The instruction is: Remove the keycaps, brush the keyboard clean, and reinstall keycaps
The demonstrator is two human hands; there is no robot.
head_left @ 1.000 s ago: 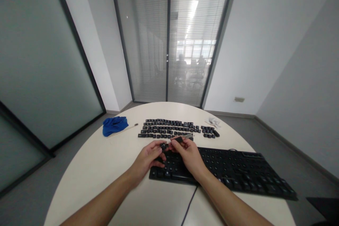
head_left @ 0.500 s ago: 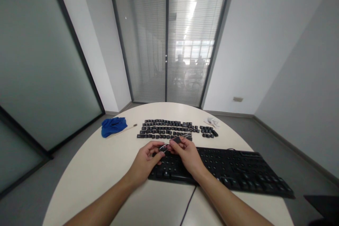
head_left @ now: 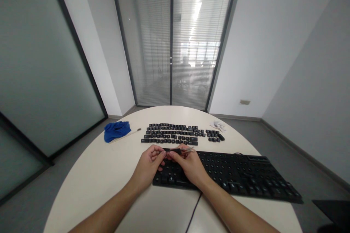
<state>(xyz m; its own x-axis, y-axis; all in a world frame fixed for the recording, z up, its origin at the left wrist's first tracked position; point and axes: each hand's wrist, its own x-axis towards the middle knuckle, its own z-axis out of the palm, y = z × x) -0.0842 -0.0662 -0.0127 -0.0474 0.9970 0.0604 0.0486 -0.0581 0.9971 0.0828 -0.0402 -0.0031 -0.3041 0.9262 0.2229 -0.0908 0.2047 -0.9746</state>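
My right hand (head_left: 190,162) is closed on a keycap puller (head_left: 175,151) with a dark handle; its thin metal wires stick out on the right by the fingers. My left hand (head_left: 149,162) pinches a small black piece, which looks like a keycap (head_left: 166,150), at the puller's left end. The fingers of both hands nearly meet and partly hide these small parts. Below them lies a black keyboard (head_left: 240,174), with many key sockets bare and some keys still on it at the front edge and right side.
Loose black keycaps (head_left: 172,132) lie in rows behind the keyboard, with a smaller group (head_left: 214,134) to their right. A blue cloth (head_left: 117,131) and a thin brush (head_left: 135,131) are at left, a crumpled white tissue (head_left: 218,125) at right. A cable (head_left: 194,211) runs toward me.
Both hands have drawn closer together and slightly lower and left. The puller has turned nearer to level, and its wire loop at the left is now mostly hidden by the fingers.
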